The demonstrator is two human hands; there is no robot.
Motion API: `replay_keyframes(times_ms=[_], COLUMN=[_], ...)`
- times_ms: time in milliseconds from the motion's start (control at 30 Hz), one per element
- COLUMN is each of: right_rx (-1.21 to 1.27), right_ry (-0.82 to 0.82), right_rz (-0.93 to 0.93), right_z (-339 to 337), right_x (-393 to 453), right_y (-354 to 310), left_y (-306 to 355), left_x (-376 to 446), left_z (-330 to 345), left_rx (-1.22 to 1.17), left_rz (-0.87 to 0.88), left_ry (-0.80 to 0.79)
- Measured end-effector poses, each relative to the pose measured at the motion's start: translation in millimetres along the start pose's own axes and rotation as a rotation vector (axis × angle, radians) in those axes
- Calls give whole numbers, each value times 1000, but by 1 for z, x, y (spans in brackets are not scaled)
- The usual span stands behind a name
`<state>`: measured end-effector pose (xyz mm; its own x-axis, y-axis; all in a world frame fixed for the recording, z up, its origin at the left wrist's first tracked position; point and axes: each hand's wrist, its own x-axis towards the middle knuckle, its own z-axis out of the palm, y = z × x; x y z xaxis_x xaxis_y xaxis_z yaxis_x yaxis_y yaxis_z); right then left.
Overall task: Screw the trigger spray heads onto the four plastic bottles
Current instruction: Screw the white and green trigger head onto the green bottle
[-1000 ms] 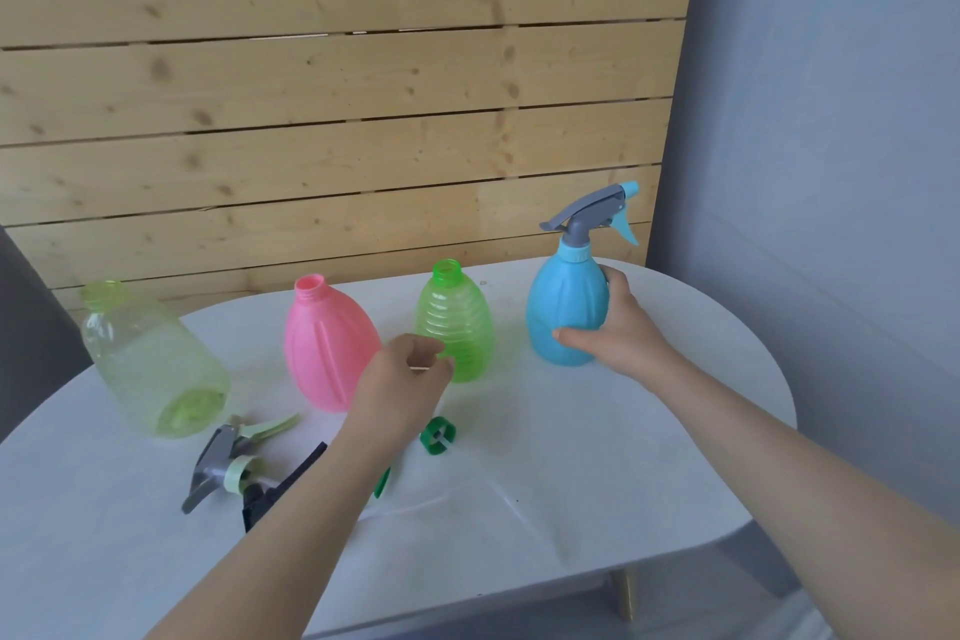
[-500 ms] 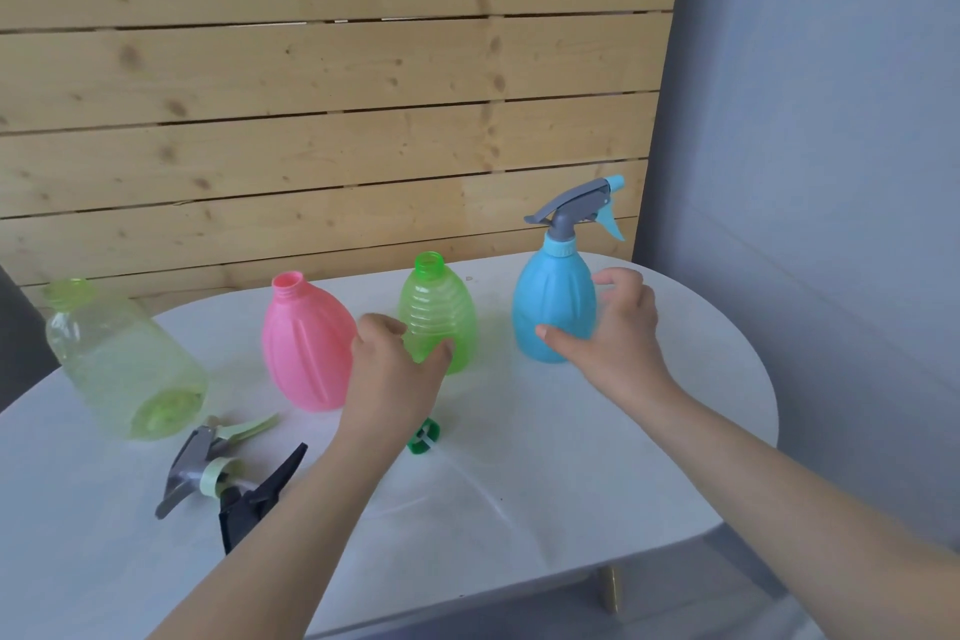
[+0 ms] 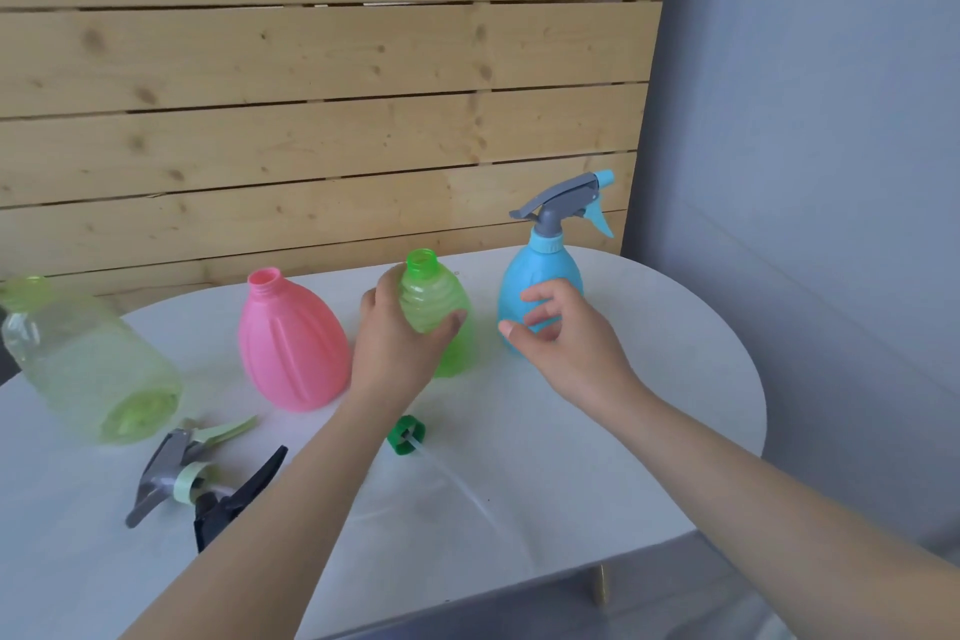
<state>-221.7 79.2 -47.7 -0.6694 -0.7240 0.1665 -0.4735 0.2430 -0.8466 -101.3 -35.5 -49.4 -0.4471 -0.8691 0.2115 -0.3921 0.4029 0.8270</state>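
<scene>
Four bottles stand in a row on the white table (image 3: 597, 457). The blue bottle (image 3: 545, 270) at the right carries a grey and blue spray head (image 3: 566, 203). My left hand (image 3: 400, 343) wraps the open-necked green bottle (image 3: 441, 296). My right hand (image 3: 561, 333) hovers just in front of the blue bottle, fingers apart, holding nothing. The pink bottle (image 3: 291, 343) and the pale yellow-green bottle (image 3: 88, 359) have open necks. A grey spray head with a pale green collar (image 3: 176, 468), a black spray head (image 3: 234, 499) and a green collar with a clear tube (image 3: 405, 434) lie near my left forearm.
A wall of wooden planks (image 3: 311, 94) runs behind the table. A grey wall (image 3: 805, 120) closes the right side. The table's rounded edge curves close to the blue bottle on the right.
My right hand has let go of the blue bottle and drawn back with fingers spread. My left hand has reached forward and closed around the green bottle.
</scene>
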Motion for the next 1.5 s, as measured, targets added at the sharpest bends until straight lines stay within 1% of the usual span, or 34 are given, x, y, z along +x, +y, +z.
replay_keyframes(times_ms=[67, 133, 233, 333, 400, 500, 567, 600, 667, 700, 767, 900, 967, 1100, 1200, 1267, 1367, 1433, 1500], right_rx=[33, 36, 33, 64, 127, 199, 151, 105, -5, -55, -121, -190, -208, -264, -314, -338, -365, -373, -385], right_ry=[-77, -177, -337, -452, -512, -557, -524, -490, -425, -405, -401, -450, -461, -510, -542, -546, -547, -558, -576], right_rz=[-30, -65, -101, -114, -104, -41, -9, -1, 8, 19, 46, 55, 48, 22, 17, 5, -7, -18, -31], right_z=[0, 0, 0, 0, -1, -3, -6, -8, -12, -15, -17, -18, -18, -24, -31, -37, -46, -51, -56], right_x=[-2, -4, -8, -14, -17, -21, -23, -24, -25, -25, -24, -26, -27, -26, -24, -22, -19, -19, -18], right_y=[-1, -2, -6, -13, -16, -19, -18, -18, -18, -17, -14, -10, -8, -4, -2, 0, 2, 3, 5], left_y=[4, 7, 6, 2, 1, 1, -2, -4, -12, -17, -26, -34, -35, -35, -36, -37, -37, -35, -37], left_x=[-3, -8, -19, -30, -37, -45, -49, -49, -48, -47, -46, -45, -45, -42, -39, -39, -39, -41, -45], left_z=[-8, -19, -34, -46, -51, -58, -63, -65, -69, -69, -69, -65, -62, -58, -58, -59, -65, -74, -83], left_rx=[-89, -244, -398, -481, -532, -547, -450, -327, 51, 198, 328, 417, 428, 453, 425, 403, 349, 319, 316], left_rz=[-21, -39, -84, -93, -82, -40, -35, -11, 71, 97, 106, 13, -27, -46, -61, -71, -46, 12, 20], left_ry=[-45, -119, -281, -382, -443, -516, -477, -428, -319, -297, -334, -470, -495, -518, -529, -506, -407, -309, -187])
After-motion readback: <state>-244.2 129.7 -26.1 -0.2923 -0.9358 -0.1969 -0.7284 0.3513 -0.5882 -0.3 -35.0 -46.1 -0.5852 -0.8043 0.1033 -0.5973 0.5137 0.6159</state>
